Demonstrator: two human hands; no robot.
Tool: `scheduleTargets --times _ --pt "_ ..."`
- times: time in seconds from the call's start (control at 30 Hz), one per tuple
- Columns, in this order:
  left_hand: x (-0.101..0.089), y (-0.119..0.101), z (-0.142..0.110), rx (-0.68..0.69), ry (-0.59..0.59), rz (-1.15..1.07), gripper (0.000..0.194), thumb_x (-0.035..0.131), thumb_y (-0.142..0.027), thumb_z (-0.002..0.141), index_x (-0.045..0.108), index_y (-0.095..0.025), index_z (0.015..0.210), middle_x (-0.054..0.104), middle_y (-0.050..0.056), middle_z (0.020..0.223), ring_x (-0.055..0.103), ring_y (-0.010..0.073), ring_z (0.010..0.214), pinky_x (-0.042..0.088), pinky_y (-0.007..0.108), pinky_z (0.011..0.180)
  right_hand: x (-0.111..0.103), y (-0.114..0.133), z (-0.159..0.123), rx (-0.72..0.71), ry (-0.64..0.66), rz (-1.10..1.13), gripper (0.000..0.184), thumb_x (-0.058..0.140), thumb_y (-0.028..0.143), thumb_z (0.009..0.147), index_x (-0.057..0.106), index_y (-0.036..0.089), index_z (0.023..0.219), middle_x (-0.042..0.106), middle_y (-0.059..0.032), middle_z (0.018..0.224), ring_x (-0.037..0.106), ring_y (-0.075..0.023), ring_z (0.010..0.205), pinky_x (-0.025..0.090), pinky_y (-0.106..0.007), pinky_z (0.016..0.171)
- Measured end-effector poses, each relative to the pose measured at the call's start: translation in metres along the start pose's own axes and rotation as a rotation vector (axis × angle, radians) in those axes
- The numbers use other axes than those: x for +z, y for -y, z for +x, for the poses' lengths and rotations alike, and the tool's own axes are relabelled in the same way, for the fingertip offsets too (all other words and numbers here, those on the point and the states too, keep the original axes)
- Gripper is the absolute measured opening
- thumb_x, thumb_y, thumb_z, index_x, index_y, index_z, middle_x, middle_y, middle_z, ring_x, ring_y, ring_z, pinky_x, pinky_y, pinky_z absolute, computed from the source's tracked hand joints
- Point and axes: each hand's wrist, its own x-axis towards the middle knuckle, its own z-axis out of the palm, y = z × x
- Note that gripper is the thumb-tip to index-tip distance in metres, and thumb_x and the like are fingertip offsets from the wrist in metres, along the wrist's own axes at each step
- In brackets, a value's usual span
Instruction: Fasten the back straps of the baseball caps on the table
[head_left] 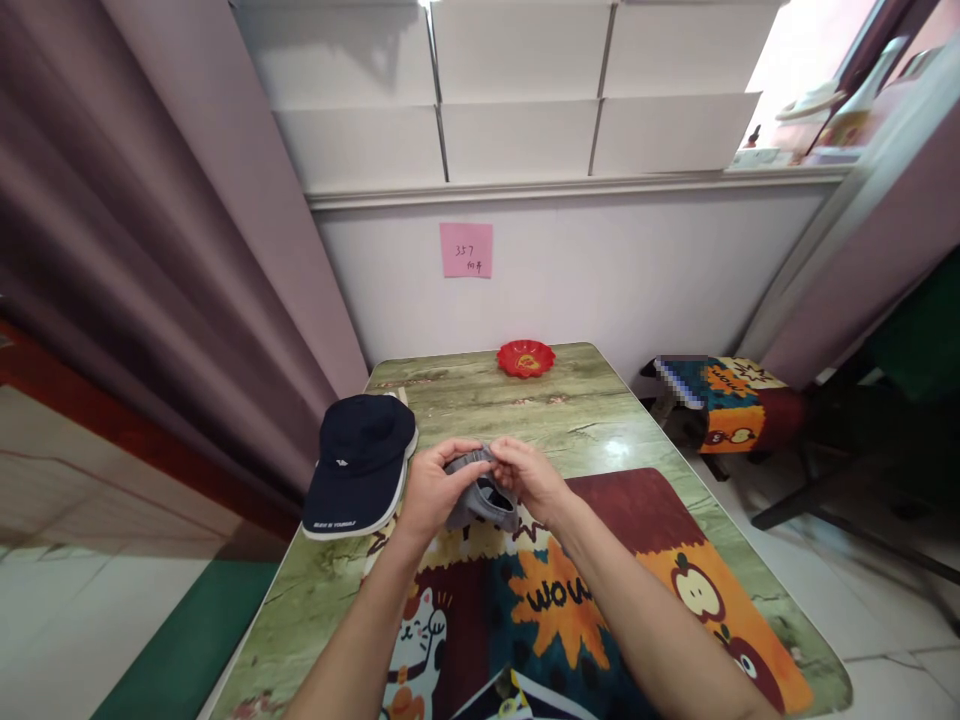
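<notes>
Both my hands meet over the middle of the table and grip a grey cap (480, 500). My left hand (435, 485) pinches its left side, fingers closed on the fabric. My right hand (529, 478) pinches the top edge from the right. The cap hangs slightly above a colourful cartoon mat (600, 590). A dark navy cap (360, 460) with a white-edged brim lies on the table just left of my left hand, apart from it.
The green wood-pattern table (592, 415) stands against a white wall. A red dish (526, 357) sits at its far edge. A stool with a matching cartoon cushion (724, 400) stands to the right. Curtains hang on the left.
</notes>
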Motion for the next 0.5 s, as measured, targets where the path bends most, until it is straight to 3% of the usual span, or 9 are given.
scheduleTargets --times 0.13,0.2,0.27,0.33,0.43,0.5 --pt "-0.003 -0.001 -0.001 0.028 0.01 0.08 0.021 0.078 -0.028 0.071 0.074 -0.015 0.088 0.076 0.005 0.085 0.068 0.0191 0.079 0.052 0.026 0.072 -0.005 0.007 -0.005 -0.313 -0.019 -0.298 0.033 0.072 0.045 0.08 0.068 0.019 0.1 0.067 -0.0005 0.084 0.06 -0.0141 0.077 0.045 -0.025 0.072" --pt "-0.003 -0.004 -0.001 0.037 0.011 0.063 0.021 0.079 -0.028 0.071 0.074 -0.015 0.087 0.075 0.005 0.084 0.067 0.0181 0.078 0.051 0.025 0.07 -0.009 0.011 -0.007 -0.373 0.04 -0.421 0.032 0.067 0.046 0.085 0.068 0.021 0.107 0.069 -0.0021 0.096 0.062 -0.0166 0.089 0.044 -0.027 0.08" --pt "-0.004 -0.006 0.0 0.015 0.009 -0.016 0.022 0.08 -0.028 0.071 0.074 -0.016 0.088 0.073 0.004 0.081 0.065 0.016 0.073 0.05 0.024 0.067 -0.014 0.012 -0.006 -0.352 0.176 -0.463 0.031 0.061 0.048 0.09 0.071 0.02 0.094 0.068 -0.0014 0.086 0.06 -0.0156 0.082 0.043 -0.027 0.076" --pt "-0.008 -0.006 0.002 -0.021 -0.038 -0.11 0.024 0.08 -0.028 0.071 0.073 -0.016 0.09 0.071 0.002 0.076 0.062 0.013 0.065 0.048 0.022 0.062 -0.021 0.005 -0.002 -0.297 0.233 -0.415 0.038 0.058 0.052 0.091 0.069 0.018 0.077 0.06 0.0015 0.067 0.054 -0.013 0.066 0.041 -0.025 0.067" --pt "-0.016 -0.003 0.005 -0.03 -0.195 -0.24 0.029 0.082 -0.029 0.069 0.073 -0.016 0.094 0.065 -0.002 0.071 0.055 0.0088 0.059 0.043 0.018 0.056 -0.037 -0.01 0.005 -0.17 0.033 -0.325 0.043 0.067 0.057 0.082 0.066 0.016 0.066 0.052 0.0037 0.055 0.045 -0.0109 0.054 0.037 -0.025 0.058" --pt "-0.019 -0.001 0.007 -0.009 -0.257 -0.291 0.029 0.083 -0.028 0.069 0.073 -0.016 0.094 0.06 -0.003 0.068 0.052 0.0073 0.059 0.041 0.017 0.054 -0.047 -0.017 0.006 -0.088 -0.119 -0.18 0.046 0.071 0.061 0.076 0.066 0.016 0.069 0.059 0.0012 0.061 0.05 -0.0123 0.057 0.04 -0.025 0.059"
